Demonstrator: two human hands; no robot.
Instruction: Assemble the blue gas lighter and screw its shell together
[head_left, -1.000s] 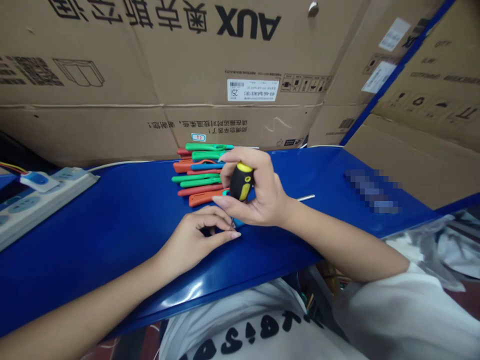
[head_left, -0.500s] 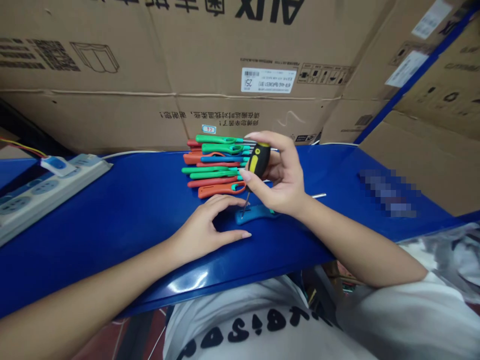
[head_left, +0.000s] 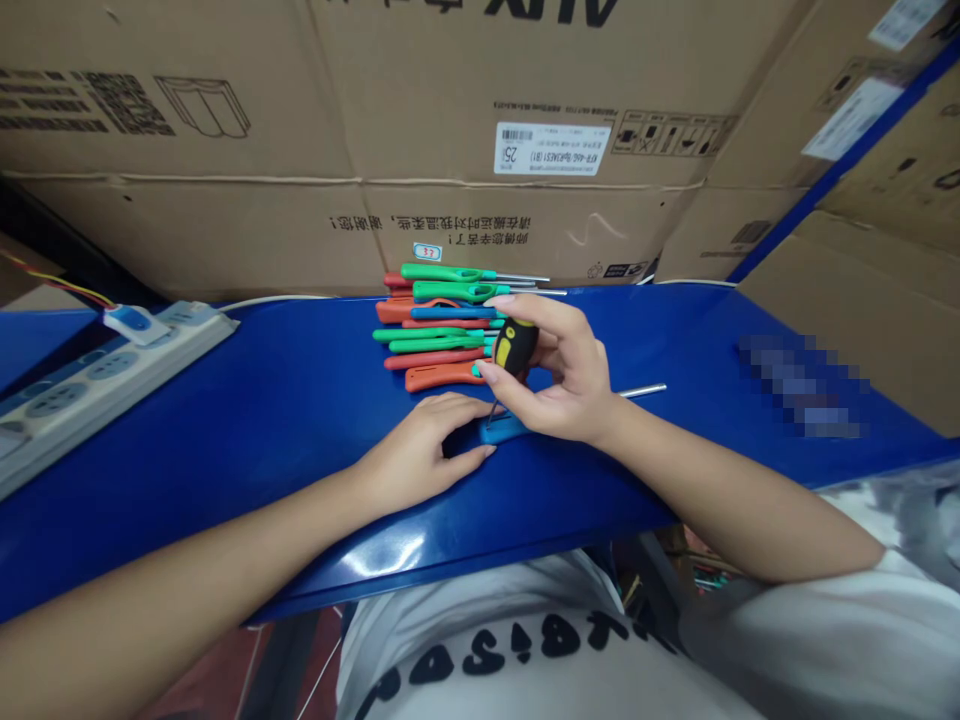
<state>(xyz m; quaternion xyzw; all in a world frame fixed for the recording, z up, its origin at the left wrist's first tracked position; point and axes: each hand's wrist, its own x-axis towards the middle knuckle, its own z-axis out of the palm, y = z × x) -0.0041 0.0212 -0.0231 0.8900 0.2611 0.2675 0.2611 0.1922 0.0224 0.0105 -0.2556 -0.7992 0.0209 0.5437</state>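
Observation:
A blue long-necked lighter [head_left: 504, 429] lies on the blue table, its metal tube pointing right; my right hand hides its middle. My right hand [head_left: 564, 365] is closed on a stubby black-and-yellow screwdriver [head_left: 515, 345]. The shaft points down, with its tip at the lighter's handle end. My left hand [head_left: 427, 447] holds that same end, index finger along the far edge and thumb along the near edge. Just beyond, several green, red, orange and blue lighters [head_left: 439, 345] lie in a row, tubes to the right, partly covered by my right hand.
Large cardboard boxes [head_left: 420, 120] stand along the table's back and right side. A white power strip [head_left: 112, 370] with a plugged-in adapter lies at the left. A blurred-out object [head_left: 802, 385] lies at the right. The table's front edge runs close to my body.
My left thumb and index finger have closed in on the blue lighter's end. The screwdriver has come down slightly and stands a little more upright. The view has shifted slightly.

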